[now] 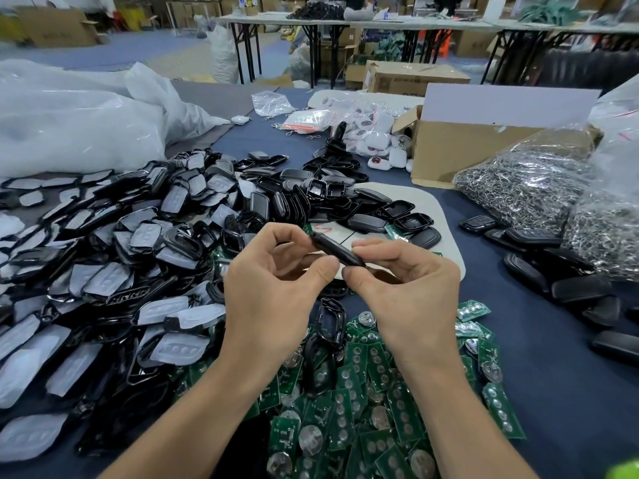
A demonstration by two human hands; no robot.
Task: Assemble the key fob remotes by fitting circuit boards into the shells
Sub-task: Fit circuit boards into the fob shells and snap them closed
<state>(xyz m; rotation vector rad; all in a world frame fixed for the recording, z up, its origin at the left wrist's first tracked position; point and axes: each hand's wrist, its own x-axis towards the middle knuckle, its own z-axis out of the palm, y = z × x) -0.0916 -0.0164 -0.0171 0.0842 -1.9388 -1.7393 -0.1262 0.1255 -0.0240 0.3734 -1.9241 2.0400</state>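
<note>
Along left edge of bench (539,357): heap of black shells (114,243) with white button pads. Centre, raised above bench: left hand (273,288) pinching one end of black key fob (337,252), seen edge-on; right hand (411,288) pinching other end between thumb and fingers. Near edge, under wrists: pile of green circuit boards (363,392). Right edge: assembled fobs (553,271), bagged key rings (529,188).

Black shells (145,236), green circuit boards (363,409), blue table (553,392).
</note>
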